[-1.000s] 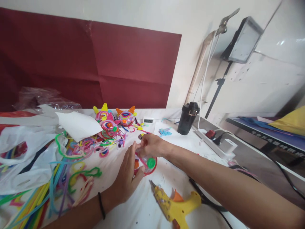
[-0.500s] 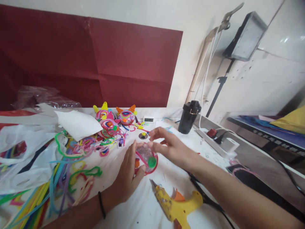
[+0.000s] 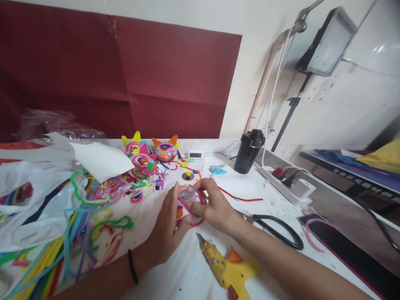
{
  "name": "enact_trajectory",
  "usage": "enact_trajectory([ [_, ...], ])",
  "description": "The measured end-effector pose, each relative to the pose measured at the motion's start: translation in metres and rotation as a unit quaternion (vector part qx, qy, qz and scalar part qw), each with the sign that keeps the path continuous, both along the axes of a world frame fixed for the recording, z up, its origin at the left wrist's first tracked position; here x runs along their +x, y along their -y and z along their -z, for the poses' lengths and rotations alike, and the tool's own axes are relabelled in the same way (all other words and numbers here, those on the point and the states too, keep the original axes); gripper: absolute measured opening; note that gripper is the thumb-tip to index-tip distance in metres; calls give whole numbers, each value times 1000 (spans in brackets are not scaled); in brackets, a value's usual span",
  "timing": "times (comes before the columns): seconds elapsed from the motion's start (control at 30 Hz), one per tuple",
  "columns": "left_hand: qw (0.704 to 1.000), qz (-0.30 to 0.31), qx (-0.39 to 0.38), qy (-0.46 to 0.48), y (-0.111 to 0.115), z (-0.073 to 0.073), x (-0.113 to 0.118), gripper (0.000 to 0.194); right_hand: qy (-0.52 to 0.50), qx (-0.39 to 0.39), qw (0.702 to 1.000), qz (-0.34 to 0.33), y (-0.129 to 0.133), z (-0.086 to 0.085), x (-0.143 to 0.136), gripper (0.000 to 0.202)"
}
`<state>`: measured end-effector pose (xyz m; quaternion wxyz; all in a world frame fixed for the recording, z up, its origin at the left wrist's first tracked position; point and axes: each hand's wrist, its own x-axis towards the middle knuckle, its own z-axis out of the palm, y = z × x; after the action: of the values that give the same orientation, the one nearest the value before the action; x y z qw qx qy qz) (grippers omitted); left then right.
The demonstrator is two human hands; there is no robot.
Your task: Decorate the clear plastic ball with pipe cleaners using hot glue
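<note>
Between my hands on the white table is a clear rounded plastic piece (image 3: pixel 188 196) edged with pink and red pipe cleaner, with an orange bit on its left side. My left hand (image 3: pixel 168 227) is wrapped around its left side, thumb at the lower edge. My right hand (image 3: pixel 215 208) grips the right side, thumb on the surface and fingers curled over the rim, covering most of the green round piece there. Just below lies a yellow hot glue gun (image 3: pixel 215 262), its nozzle pointing toward the plastic piece. Black-handled scissors (image 3: pixel 278 229) lie beyond my right forearm.
Decorated balls with pipe-cleaner ears (image 3: pixel 167 152) stand at the back. Loose pipe cleaners (image 3: pixel 78 233) and a white paper sheet (image 3: pixel 100 160) crowd the left. A black bottle (image 3: pixel 249 152), a power strip (image 3: pixel 284 187) and a red pipe cleaner (image 3: pixel 242 197) are on the right.
My right hand has come down and inward, from fingers lifted at the upper edge to gripping the right side, covering the green piece. The scissors now show. My left hand stays put.
</note>
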<state>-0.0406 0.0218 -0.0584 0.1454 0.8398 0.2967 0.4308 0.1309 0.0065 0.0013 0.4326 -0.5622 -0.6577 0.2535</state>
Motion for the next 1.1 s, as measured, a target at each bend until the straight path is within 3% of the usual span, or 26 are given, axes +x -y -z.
enact_trajectory([
  [0.2,1000,-14,-12,-8,1,4,0,77,-33,-33,999,-1,0,2,1,36],
  [0.43,1000,8,-1,1,1,-1,1,74,-34,-58,998,-11,5,4,6,50],
  [0.7,1000,4,-6,7,0,0,1,75,-131,-110,984,-43,17,-16,13,48],
  [0.87,1000,16,-5,13,-1,-4,2,73,-100,-64,993,-9,22,-9,18,39],
  [1.1,1000,22,10,17,-1,-2,2,74,2,63,997,-33,36,2,17,28],
])
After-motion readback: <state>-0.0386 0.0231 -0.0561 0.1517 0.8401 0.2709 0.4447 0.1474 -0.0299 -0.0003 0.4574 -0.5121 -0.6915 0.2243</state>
